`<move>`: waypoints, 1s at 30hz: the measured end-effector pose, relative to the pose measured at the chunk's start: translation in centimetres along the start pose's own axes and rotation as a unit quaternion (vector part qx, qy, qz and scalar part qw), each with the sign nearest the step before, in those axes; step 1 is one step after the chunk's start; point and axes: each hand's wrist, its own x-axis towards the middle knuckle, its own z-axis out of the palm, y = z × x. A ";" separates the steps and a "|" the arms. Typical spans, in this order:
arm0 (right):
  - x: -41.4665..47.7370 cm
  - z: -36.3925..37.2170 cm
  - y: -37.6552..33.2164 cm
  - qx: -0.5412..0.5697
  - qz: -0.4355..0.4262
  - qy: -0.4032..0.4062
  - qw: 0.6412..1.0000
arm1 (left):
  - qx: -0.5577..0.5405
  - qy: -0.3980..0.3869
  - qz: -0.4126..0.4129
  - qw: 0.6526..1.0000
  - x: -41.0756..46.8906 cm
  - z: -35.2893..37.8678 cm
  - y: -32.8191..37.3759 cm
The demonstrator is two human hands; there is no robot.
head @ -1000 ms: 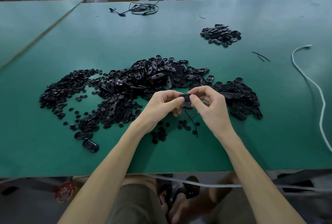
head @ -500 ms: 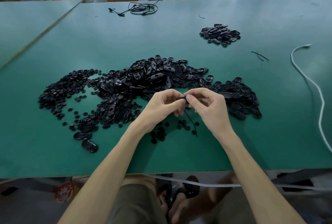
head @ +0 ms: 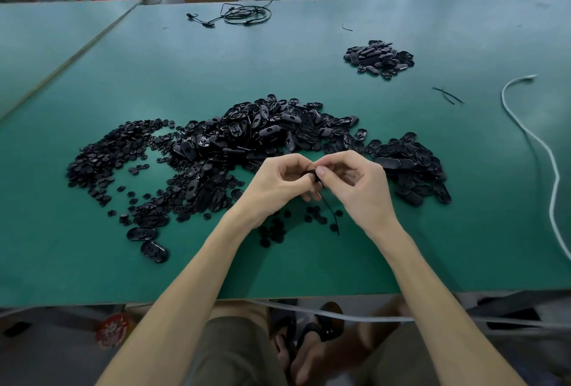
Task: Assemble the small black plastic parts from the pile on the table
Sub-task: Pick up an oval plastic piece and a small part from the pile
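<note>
At the centre of the frame the left hand [head: 275,183] and the right hand [head: 361,190] meet above the green table [head: 309,268]. Both are curled, and their thumbs and fingertips pinch one small black part [head: 310,173] between them. The part is held off the surface, just in front of the near edge of the main pile [head: 268,135], which spreads across the middle of the frame from left to right. The fingers hide most of it, so I cannot tell whether it is one piece or two already mated. The step in hand looks like the joining itself: two pieces being pressed or snapped together between the fingertips. A smaller heap [head: 378,59] lies well apart in the upper right, and it is probably where finished pieces go. Loose round discs [head: 273,232] lie just below the hands beside a thin black strand [head: 333,218]. The next move likely calls for an even squeeze until the pieces seat. After that one hand must release so the other can carry the part to the upper right, and then pick fresh pieces from the pile.
</note>
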 end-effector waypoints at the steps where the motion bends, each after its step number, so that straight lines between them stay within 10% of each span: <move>1: 0.0 0.0 0.0 -0.002 0.001 0.000 1.000 | 0.004 0.002 0.001 1.000 0.0 0.0 0.0; 30: 0.1 0.0 0.0 -0.011 -0.015 0.025 1.000 | -0.045 0.042 0.004 0.998 0.1 0.4 -0.1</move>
